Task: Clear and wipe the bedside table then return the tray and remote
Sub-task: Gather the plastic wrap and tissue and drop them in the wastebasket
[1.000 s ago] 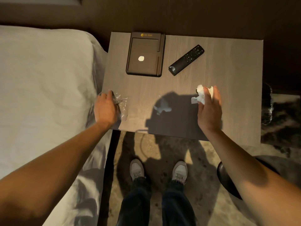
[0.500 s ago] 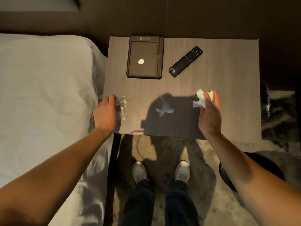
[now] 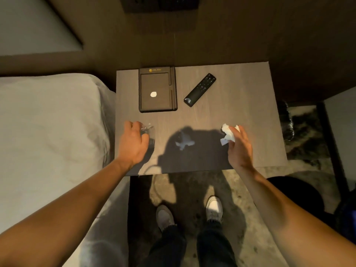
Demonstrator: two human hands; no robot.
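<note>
The wooden bedside table [image 3: 240, 105] carries a dark brown tray [image 3: 157, 89] at its back left, with a small white scrap [image 3: 153, 94] lying in it. A black remote [image 3: 200, 89] lies slanted just right of the tray. My left hand [image 3: 133, 142] is closed on a crumpled clear plastic wrapper [image 3: 148, 130] near the table's left front. My right hand [image 3: 239, 147] grips a crumpled white tissue [image 3: 227, 133] over the right front. Between the hands, a pale crumpled scrap [image 3: 184, 142] lies on the table in shadow.
A bed with white linen [image 3: 48, 132] borders the table on the left. A dark round bin [image 3: 294, 193] stands at the lower right on patterned carpet. My shoes [image 3: 213, 209] stand before the table. A dark wall panel lies behind.
The camera has tilted up, so the table sits lower in view. Both hands stay in place, still holding the wrapper and the tissue.
</note>
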